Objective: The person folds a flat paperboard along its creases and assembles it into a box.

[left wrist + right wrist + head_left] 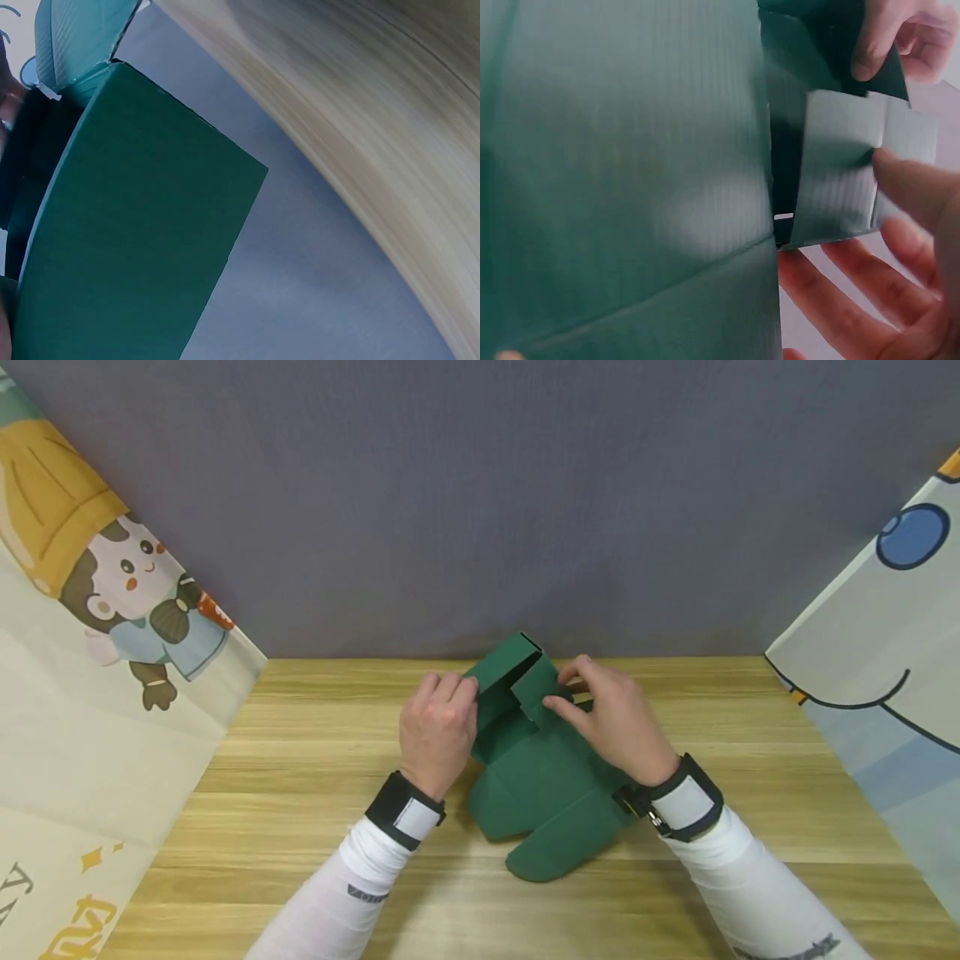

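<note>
A partly folded green cardboard box [546,772] is tilted between both hands, with its walls raised at the far end and its lid panel and rounded flaps spread toward me. My left hand [438,727] grips the left wall near its upper edge; in the right wrist view its thumb [871,49] lies over that wall. On the other side, my right hand [618,718] pinches a short end flap [836,169], thumb on its inner face and fingers behind. A dark gap shows between the flap and the opposite wall. In the left wrist view a flat green side panel [142,217] fills much of the picture.
The box is over a wood-grain table [315,793], near its far edge. Behind stands a grey-blue fabric wall [480,510]. Cartoon-printed curtains hang on the left [82,760] and right [862,635]. Both wrists wear black straps.
</note>
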`<state>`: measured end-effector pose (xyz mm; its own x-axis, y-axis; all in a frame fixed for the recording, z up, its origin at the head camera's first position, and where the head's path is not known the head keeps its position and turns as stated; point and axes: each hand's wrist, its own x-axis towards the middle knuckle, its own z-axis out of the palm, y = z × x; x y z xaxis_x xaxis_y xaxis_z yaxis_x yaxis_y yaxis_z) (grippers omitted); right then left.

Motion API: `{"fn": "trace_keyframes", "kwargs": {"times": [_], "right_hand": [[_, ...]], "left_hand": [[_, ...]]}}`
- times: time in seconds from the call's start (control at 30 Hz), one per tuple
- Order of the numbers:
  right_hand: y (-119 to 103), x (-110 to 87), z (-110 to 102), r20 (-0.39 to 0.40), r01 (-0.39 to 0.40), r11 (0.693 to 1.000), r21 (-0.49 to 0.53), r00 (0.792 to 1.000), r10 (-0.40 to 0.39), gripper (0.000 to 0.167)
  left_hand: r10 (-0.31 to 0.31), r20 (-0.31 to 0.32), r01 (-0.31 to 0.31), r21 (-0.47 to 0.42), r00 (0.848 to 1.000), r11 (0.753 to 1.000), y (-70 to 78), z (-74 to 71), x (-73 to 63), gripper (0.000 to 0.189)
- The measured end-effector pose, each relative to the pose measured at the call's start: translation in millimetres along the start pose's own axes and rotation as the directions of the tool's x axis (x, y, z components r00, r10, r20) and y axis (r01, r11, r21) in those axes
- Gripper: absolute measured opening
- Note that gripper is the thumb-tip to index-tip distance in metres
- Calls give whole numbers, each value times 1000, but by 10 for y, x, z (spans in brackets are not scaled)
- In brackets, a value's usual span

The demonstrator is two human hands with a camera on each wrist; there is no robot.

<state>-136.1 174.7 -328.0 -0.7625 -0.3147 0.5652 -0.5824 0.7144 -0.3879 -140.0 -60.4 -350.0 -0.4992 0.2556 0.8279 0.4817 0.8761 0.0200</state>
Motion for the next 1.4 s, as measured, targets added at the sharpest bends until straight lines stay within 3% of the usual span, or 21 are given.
{"fn": "trace_keyframes", "kwargs": {"times": [0.2,0.4,0.53,0.7,1.03,1.3,1.4], "right_hand": [[25,80,47,-28,-56,993,-99,998,53,50],[46,128,121,-98,11,952,-305,994,-43,24],[49,139,160,-130,14,922,-388,989,-70,21],[46,143,188,-167,7,909,-417,982,-84,19],[74,158,231,-232,12,912,-410,966,-116,17],[55,177,194,-175,54,892,-449,974,-146,11],[24,194,173,-151,81,879,-471,974,-171,8]], "left_hand": [[17,5,-17,-1,1000,1000,51,-4,-5,9],[14,17,-14,-1,1000,1000,94,-6,-13,9],[4,22,-4,-1,1000,1000,109,-6,-21,9],[-1,32,0,2,999,1000,132,-17,-25,9],[-17,47,17,-8,999,1000,168,-9,-52,6],[-105,159,115,-53,982,992,180,-34,-43,15],[-93,197,103,-45,976,994,204,-68,54,27]]}}
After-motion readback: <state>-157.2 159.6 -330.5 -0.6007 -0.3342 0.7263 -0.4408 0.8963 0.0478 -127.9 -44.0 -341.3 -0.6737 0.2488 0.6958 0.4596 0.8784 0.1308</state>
